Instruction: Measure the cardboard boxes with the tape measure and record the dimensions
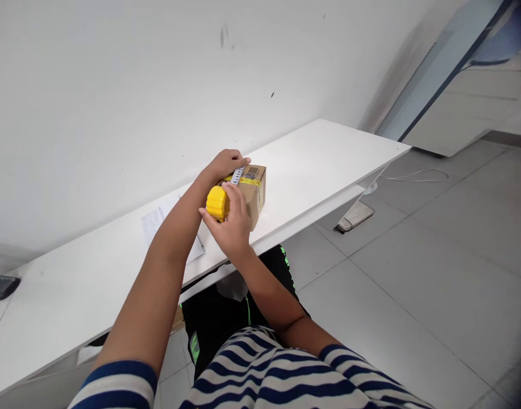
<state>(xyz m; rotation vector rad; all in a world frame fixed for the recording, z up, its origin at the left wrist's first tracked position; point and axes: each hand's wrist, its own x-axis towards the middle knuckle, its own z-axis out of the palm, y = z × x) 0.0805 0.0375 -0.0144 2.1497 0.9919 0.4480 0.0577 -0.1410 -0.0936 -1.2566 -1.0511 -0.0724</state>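
Right hand (233, 224) is closed around the yellow tape measure (216, 203) at the near left side of the cardboard box (255, 199). The blade (235, 178) is extended along the box's top, its far end pinched by the left hand (226, 165). The box, crossed by yellow adhesive tape (252, 181), is supported on the white table (320, 165); its contents are hidden.

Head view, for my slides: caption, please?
Right hand holds a yellow tape measure, left hand at its blade, over a cardboard box.
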